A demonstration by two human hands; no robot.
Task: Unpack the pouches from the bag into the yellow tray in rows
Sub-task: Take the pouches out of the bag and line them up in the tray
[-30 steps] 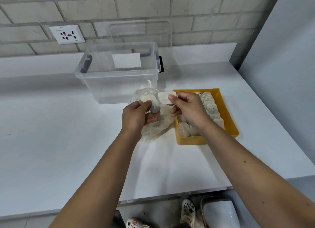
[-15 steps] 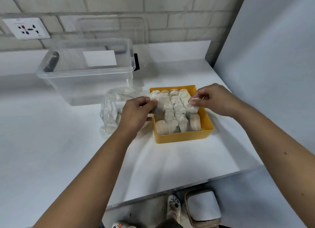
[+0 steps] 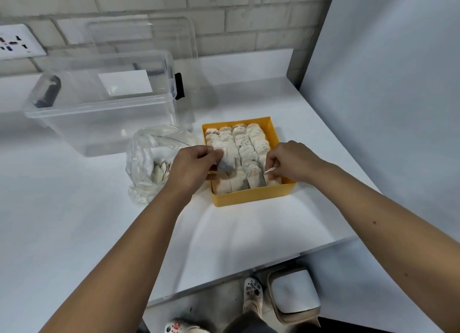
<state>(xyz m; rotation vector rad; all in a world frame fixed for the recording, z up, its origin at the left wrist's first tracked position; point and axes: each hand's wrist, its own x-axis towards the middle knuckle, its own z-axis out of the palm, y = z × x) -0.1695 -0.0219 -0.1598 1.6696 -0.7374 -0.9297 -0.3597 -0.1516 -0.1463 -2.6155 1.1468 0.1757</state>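
The yellow tray (image 3: 251,197) sits on the white table, holding several pale pouches (image 3: 249,143) in rows. My left hand (image 3: 193,167) pinches a pouch (image 3: 227,156) over the tray's left side. My right hand (image 3: 290,159) pinches the top of a pouch (image 3: 255,176) at the tray's near right. The clear plastic bag (image 3: 149,158) lies just left of the tray with a few pouches (image 3: 160,172) still inside.
A clear plastic storage bin (image 3: 99,103) stands behind the bag, its lid leaning on the brick wall. A grey panel rises to the right. The table edge (image 3: 249,270) runs close in front; shoes and a white bin (image 3: 293,295) show on the floor.
Both hands moved from the bag to the tray. The right hand went from the tray's far right to its near right; the left hand now holds a pouch over the tray.
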